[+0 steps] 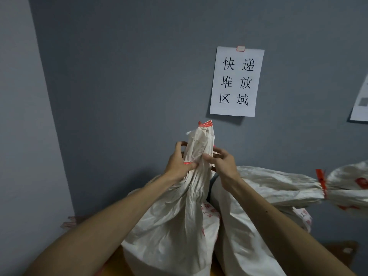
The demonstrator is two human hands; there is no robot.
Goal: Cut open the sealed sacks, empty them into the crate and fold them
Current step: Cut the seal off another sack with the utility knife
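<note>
A white woven sack [175, 226] is stood upright in the corner of a room, low in the middle of the view. Its gathered neck is held up in front of the dark grey wall [119, 76]. The neck is gripped from the left by the left hand [180, 162], with the fingers curled round it and the thumb pressed on a red printed band [188, 163]. The same neck is gripped from the right by the right hand [221, 162], thumb laid on the front folds and fingers wrapped behind. Red tape [205, 124] is seen at the very top of the neck.

A second sack [239, 226] is stood touching the first on its right. A third sack [278, 184] is laid across the top of the second, its neck bound by a red tie [321, 180].

A paper sign [237, 81] with six black Chinese characters is fixed to the wall above the sacks by a small clip. Another sheet [360, 100] is cut off by the right edge. A lighter grey side wall [20, 116] is met at the left. A brown surface [115, 263] is glimpsed beneath the sacks; whether it is a worktop or the floor cannot be told.
</note>
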